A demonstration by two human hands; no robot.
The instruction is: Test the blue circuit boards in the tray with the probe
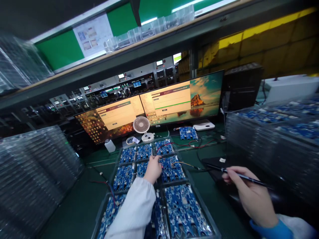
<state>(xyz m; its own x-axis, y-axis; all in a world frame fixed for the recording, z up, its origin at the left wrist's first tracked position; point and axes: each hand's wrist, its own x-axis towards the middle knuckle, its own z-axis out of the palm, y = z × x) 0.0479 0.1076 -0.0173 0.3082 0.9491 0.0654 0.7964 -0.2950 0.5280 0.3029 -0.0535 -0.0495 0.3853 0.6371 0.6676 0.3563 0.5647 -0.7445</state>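
**Hands over a tray of blue circuit boards**

From the head camera we saw our left hand (153, 169) stretched out over a clear plastic tray (199, 205) filled with blue circuit boards (171, 168). Its fingers were curled down onto a board near the middle of the tray, touching it, but our own knuckles hid the fingertips, so we could not tell whether they pinched anything. The white sleeve (136, 212) of that arm lay across the nearer boards.

Our right hand (249, 192) hung to the right of the tray, above a dark surface, closed around a thin black pen-like tool (239, 175). The tool lay across the fingers with its tip pointing left toward the tray. A blue cuff (271, 230) showed at that wrist.

Red and yellow wires (184, 163) ran from the boards toward the right. Beyond the tray stood a small white desk fan (141, 125), a small white bottle (110, 145) and 1 more blue board (188, 133) lying alone near a flat white box (203, 125). Behind them 2 monitors showed pale windows: the left monitor (112, 116) and the right monitor (181, 99). Stacks of clear trays (32, 172) rose on the left, and stacks holding blue boards (271, 132) rose on the right.
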